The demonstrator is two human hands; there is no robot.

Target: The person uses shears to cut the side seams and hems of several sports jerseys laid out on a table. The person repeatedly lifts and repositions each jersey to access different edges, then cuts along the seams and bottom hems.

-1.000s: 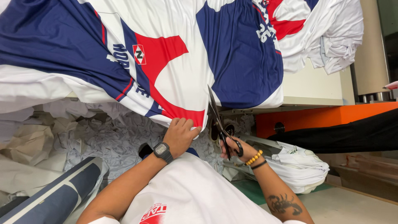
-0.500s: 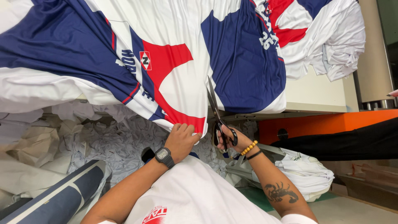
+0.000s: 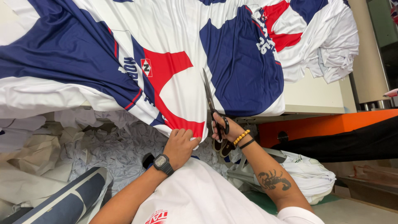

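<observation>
A large sheet of printed fabric (image 3: 166, 45), white with navy and red panels, lies over a table and hangs off its near edge. My left hand (image 3: 180, 145), with a black wristwatch, pinches the hanging red edge of this fabric. My right hand (image 3: 226, 130), wearing a yellow bead bracelet and a black band, grips black-handled scissors (image 3: 211, 105). Their long blades point up along the white strip between the red panel and the navy panel. A scorpion tattoo shows on my right forearm.
A heap of white fabric scraps (image 3: 112, 145) lies under the table edge. More bundled white cloth (image 3: 336, 54) sits at the far right of the table. An orange bench edge (image 3: 331, 122) and a dark cloth (image 3: 356, 143) are on the right. A navy roll (image 3: 70, 199) lies lower left.
Both hands have shifted slightly up and right along the fabric edge, and the scissors have advanced further into the white strip. The fabric sits a little lower in view.
</observation>
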